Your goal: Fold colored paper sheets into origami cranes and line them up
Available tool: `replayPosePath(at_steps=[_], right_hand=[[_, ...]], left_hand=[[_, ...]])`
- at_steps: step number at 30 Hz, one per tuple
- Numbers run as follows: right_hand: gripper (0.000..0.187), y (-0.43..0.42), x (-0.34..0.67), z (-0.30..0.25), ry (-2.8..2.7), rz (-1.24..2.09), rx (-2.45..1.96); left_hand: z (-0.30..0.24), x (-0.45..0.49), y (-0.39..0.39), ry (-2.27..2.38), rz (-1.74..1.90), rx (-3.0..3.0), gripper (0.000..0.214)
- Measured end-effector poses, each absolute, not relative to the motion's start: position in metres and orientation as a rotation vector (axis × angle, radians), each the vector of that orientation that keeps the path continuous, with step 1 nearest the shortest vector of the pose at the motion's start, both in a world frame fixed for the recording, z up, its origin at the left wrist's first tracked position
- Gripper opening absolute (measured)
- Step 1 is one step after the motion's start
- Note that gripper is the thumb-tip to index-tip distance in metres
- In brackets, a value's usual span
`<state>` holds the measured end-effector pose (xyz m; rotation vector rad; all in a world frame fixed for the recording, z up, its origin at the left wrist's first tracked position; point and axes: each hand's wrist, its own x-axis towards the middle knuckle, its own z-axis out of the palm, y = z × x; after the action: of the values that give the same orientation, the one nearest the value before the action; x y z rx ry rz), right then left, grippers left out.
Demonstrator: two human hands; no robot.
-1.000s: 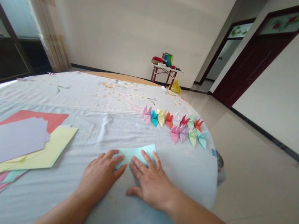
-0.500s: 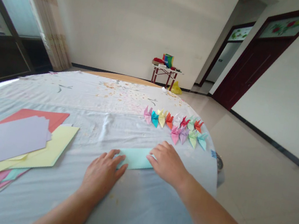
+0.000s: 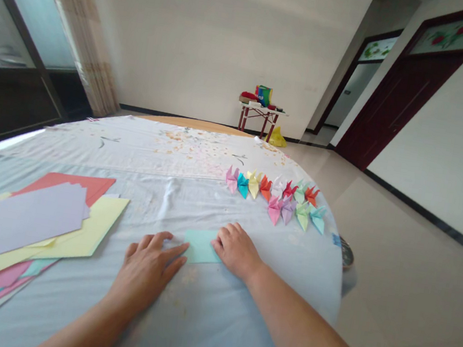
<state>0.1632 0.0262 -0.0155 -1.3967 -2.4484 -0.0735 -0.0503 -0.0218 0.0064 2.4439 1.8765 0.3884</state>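
Note:
A small mint-green piece of folding paper (image 3: pixel 201 246) lies flat on the cloth-covered table between my hands. My left hand (image 3: pixel 149 263) rests at its left edge, fingers spread and open, with the index fingertip and thumb at the paper. My right hand (image 3: pixel 239 251) is closed over the right end, its fingers curled down and covering that edge. Beyond it stand folded paper cranes (image 3: pixel 274 205) of many colours in two rows.
On the left lies a fanned pile of coloured paper, with a lavender sheet (image 3: pixel 17 221) on top and yellow sheets (image 3: pixel 103 223) beneath. The round table has a floral cloth (image 3: pixel 129 151). A small side table (image 3: pixel 263 109) stands by the far wall.
The strip of mint-green paper looks shorter now, apparently doubled over. My right hand has moved left with its end, and my left hand has shifted slightly left, fingers mostly off the paper.

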Motion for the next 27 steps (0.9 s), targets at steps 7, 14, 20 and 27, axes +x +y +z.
replayPosePath(at_steps=[7,14,20,27], right_hand=[[0.017,0.027,0.159,-0.016,-2.452,-0.096,-1.410],[0.017,0.029,0.171,-0.007,-2.409,0.064,-1.334],[0.025,0.035,0.189,0.000,-2.343,0.189,-1.405],[0.020,0.044,0.190,0.003,-2.290,0.430,-1.511]], left_hand=[[0.026,-0.028,-0.021,1.758,0.433,2.647,0.031],[0.016,0.006,-0.019,1.484,0.364,2.669,0.026],[0.011,-0.008,-0.017,1.387,0.456,2.603,0.024],[0.007,-0.019,-0.008,1.466,0.556,2.604,0.025]])
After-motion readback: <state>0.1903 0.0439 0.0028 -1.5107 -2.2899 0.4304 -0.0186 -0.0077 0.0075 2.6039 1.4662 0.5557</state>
